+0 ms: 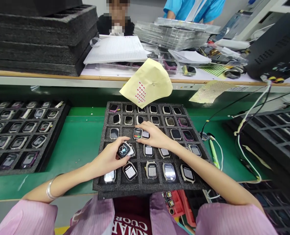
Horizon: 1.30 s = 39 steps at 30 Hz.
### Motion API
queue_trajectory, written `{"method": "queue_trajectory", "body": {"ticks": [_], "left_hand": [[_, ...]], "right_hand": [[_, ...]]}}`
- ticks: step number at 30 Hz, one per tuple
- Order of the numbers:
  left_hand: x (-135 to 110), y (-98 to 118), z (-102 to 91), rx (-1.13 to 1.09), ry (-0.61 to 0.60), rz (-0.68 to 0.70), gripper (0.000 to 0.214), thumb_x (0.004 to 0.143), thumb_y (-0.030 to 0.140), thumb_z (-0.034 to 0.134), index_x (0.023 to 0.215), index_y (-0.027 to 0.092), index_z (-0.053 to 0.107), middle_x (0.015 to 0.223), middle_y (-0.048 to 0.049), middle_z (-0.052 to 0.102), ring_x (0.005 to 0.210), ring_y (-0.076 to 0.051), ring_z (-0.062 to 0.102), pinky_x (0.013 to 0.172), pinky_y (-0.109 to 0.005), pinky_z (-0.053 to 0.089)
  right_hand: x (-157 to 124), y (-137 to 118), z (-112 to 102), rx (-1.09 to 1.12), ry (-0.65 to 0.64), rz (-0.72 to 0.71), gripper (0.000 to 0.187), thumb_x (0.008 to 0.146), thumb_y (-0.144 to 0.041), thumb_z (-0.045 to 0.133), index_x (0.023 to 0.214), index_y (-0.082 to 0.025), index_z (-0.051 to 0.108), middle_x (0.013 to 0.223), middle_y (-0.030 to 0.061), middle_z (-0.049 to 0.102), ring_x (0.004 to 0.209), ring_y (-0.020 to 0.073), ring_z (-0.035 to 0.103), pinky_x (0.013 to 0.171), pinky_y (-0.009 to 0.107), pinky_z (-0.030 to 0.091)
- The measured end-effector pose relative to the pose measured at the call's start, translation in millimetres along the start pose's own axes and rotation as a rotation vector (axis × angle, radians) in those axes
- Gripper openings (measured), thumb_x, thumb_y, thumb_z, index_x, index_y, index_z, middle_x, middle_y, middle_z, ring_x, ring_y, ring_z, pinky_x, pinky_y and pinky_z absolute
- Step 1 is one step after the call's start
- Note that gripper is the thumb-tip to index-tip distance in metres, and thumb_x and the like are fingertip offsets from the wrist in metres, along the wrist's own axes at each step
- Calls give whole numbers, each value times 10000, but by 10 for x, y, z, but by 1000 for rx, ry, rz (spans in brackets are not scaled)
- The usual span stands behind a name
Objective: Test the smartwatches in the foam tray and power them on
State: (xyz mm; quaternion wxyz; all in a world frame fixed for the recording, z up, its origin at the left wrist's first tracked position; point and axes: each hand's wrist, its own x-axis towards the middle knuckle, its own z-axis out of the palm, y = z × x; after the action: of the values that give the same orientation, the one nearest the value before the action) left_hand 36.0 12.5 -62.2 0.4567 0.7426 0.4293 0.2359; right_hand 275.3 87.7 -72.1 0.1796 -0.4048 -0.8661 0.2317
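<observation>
A black foam tray (103, 182) with several smartwatch bodies in its pockets lies in front of me on the green mat. My left hand (110, 158) is closed around a watch body with a lit round dial (123, 149), held just above the tray's left middle. My right hand (154, 135) rests on the tray's centre, its fingertips pinching a watch with a lit screen (137, 133) in a pocket. A yellow sticker sheet with red dots (147, 83) hangs over the tray's far edge.
A second foam tray of watches (59, 127) lies at the left. Empty foam trays (277, 137) and white cables (248, 124) sit at the right. Stacked foam (44, 36), papers and plastic trays crowd the shelf behind. Two people are across the bench.
</observation>
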Motion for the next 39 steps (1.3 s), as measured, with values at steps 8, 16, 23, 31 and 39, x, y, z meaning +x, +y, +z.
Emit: {"method": "queue_trajectory", "body": {"ticks": [8, 16, 23, 31, 39], "left_hand": [[65, -63, -63, 48, 86, 5, 473, 749, 94, 529, 1205, 190, 451, 1017, -45, 627, 905, -198, 589, 844, -330, 436], [202, 25, -193, -312, 99, -21, 450, 742, 280, 719, 1147, 177, 553, 752, 38, 521, 699, -134, 498, 681, -254, 407], [160, 202, -77, -540, 56, -92, 298, 766, 435, 719, 874, 162, 667, 684, 32, 505, 585, -90, 405, 515, -206, 293], [254, 150, 66, -634, -92, -205, 354, 748, 483, 734, 821, 155, 622, 678, 47, 424, 532, -55, 273, 458, -183, 182], [856, 569, 85, -381, -52, -11, 315, 786, 469, 690, 773, 165, 609, 658, 41, 460, 545, -75, 314, 476, -189, 229]], "right_hand": [[-35, -103, -99, 53, 152, 59, 430, 730, -178, 728, 1134, -157, 584, 1027, 75, 667, 852, 206, 618, 756, 349, 514], [-138, -519, -201, 218, 246, -70, 391, 779, -229, 720, 1144, -196, 583, 1047, 66, 646, 873, 195, 599, 748, 329, 504], [-217, -715, -144, 195, 260, -228, 405, 796, -257, 727, 1166, -195, 576, 1035, 84, 612, 969, 222, 582, 858, 381, 512], [-416, -565, -288, 134, 245, -265, 482, 808, -411, 723, 1203, -152, 625, 1077, 116, 640, 1001, 211, 606, 876, 359, 520], [-822, 892, -1192, 43, 1023, 285, 413, 864, -543, 531, 769, -154, 630, 673, 37, 608, 593, 159, 555, 574, 297, 469]]}}
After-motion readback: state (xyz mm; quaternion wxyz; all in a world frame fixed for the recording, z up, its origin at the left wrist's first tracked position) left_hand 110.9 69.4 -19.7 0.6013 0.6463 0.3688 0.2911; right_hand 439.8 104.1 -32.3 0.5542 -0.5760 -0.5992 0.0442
